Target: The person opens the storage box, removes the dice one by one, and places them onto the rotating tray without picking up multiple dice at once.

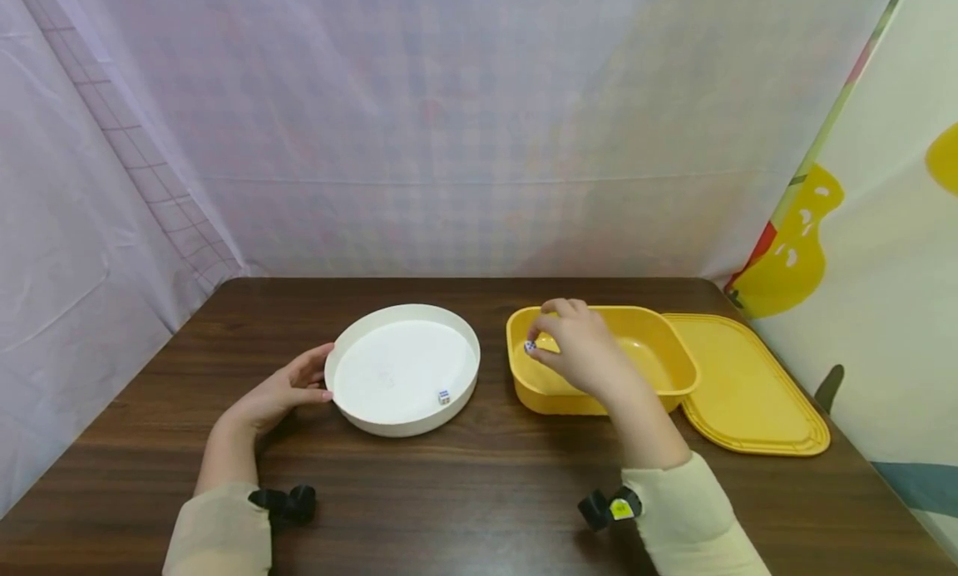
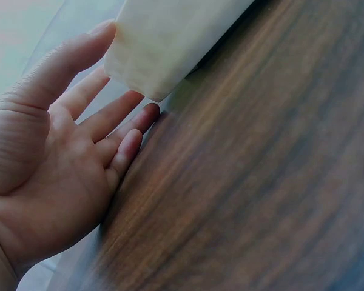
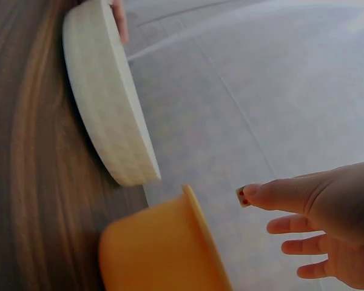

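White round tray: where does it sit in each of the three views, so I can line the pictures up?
Head: the white round tray lies left of centre on the table, the left hand touching its left rim.
Left wrist: its pale side wall fills the top, just above the fingers.
Right wrist: it stands edge-on at upper left.
Shared landmark: the dark wooden table.

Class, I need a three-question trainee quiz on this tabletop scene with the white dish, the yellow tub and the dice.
1. True or false: the left hand touches the white dish.
2. What does the right hand pinch? A) a die B) a spoon C) a lid
3. Where does the second die lie?

Key: 1 true. 2 A; it is held over the yellow tub. 3 In the white dish, near its front right wall.
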The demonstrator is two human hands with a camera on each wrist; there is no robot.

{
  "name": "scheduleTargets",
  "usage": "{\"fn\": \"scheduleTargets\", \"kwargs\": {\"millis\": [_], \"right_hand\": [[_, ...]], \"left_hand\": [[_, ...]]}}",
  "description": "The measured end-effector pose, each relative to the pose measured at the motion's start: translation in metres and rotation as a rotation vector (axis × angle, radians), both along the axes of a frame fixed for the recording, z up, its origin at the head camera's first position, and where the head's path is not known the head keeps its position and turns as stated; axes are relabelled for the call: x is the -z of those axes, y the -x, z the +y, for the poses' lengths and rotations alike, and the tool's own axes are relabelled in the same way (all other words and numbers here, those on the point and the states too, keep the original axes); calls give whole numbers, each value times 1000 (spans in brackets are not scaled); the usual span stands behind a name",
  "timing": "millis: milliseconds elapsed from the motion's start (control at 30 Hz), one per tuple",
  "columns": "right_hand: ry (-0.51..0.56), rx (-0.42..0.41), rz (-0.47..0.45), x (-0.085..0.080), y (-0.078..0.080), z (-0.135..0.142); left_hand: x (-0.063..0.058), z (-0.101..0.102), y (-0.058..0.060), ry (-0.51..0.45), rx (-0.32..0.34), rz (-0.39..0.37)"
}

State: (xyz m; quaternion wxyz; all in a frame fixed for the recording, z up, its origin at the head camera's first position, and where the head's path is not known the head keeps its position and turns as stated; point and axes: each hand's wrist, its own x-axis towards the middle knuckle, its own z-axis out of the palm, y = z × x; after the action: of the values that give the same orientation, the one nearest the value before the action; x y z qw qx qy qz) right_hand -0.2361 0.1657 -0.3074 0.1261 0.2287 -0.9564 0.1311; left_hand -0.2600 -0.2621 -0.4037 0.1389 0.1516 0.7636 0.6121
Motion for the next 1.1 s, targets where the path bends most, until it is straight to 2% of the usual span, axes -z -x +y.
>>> {"fn": "scheduleTargets", "kwargs": {"millis": [567,1100], "right_hand": [[-12,-105,77,14,-7,-38],[-2,-183,131,33,-4,-62]], "left_hand": [[-1,0,-1,-6,7,8],[-2,0,-2,1,4,5]]}}
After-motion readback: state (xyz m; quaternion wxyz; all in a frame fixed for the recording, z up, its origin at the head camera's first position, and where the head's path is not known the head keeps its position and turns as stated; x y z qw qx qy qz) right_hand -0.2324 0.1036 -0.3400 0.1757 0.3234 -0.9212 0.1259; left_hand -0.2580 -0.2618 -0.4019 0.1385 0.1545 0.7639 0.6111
